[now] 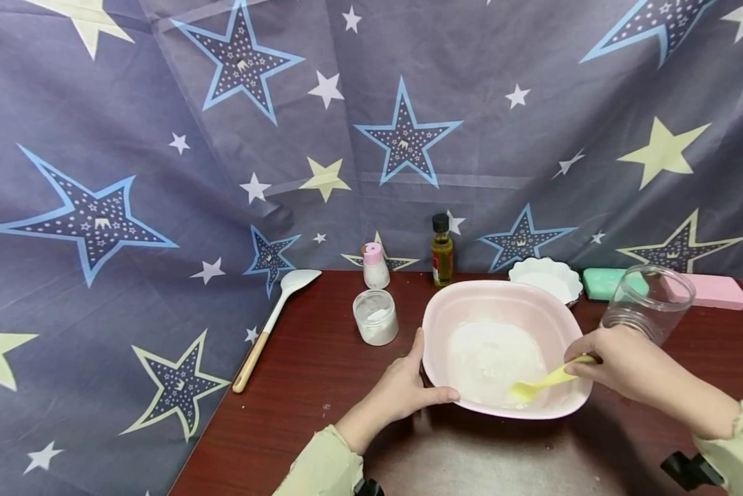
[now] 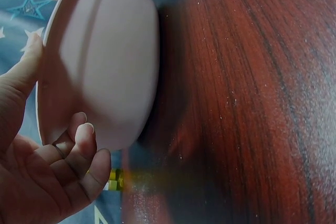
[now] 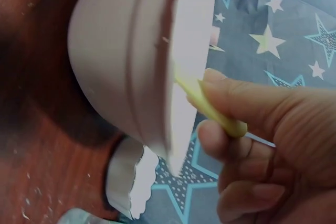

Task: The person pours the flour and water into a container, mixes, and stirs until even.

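Observation:
A pink basin [image 1: 464, 303] with white flour or batter inside sits on the dark red wooden table [image 1: 309, 386]. My left hand [image 1: 402, 389] grips its near-left rim, thumb over the edge; the left wrist view shows the basin's outer wall [image 2: 105, 61] with fingers [image 2: 84, 150] curled under it. My right hand [image 1: 619, 362] pinches the handle of a yellow spatula [image 1: 545, 382], whose blade lies in the white mass near the front right of the basin. In the right wrist view the spatula handle [image 3: 210, 111] crosses the rim [image 3: 184, 72] between thumb and fingers.
Behind the basin stand a small jar of white powder [image 1: 375, 317], a pink-capped shaker [image 1: 375, 266], an oil bottle [image 1: 442, 251], a white fluted dish [image 1: 546, 279], a clear jar [image 1: 650, 303], and green [image 1: 604, 282] and pink [image 1: 715, 291] sponges. A white wooden-handled spoon [image 1: 272, 324] lies at left. Star-print cloth hangs behind.

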Tool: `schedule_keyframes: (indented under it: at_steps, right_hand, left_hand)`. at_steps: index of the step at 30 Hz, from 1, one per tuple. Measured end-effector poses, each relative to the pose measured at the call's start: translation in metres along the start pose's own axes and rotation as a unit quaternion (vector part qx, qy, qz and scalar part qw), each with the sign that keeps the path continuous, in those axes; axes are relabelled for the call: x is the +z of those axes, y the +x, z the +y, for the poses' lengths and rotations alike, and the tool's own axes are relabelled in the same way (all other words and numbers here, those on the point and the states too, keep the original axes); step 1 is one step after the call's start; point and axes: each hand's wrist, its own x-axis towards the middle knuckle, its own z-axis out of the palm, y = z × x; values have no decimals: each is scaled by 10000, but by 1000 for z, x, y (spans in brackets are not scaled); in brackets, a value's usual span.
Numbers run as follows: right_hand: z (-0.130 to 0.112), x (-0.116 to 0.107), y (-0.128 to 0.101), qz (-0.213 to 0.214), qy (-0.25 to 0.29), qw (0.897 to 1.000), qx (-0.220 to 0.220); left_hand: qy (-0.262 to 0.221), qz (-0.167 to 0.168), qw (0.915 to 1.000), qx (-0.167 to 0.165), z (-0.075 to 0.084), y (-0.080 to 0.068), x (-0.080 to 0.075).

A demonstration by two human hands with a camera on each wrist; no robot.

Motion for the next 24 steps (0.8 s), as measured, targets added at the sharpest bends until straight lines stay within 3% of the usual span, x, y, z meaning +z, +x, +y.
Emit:
schedule_keyframes:
  at_steps: [24]
  right_hand:
    - [-32,49,39,710,-163,9971,231]
  left_hand:
    - [118,18,9999,33,3,0,-1]
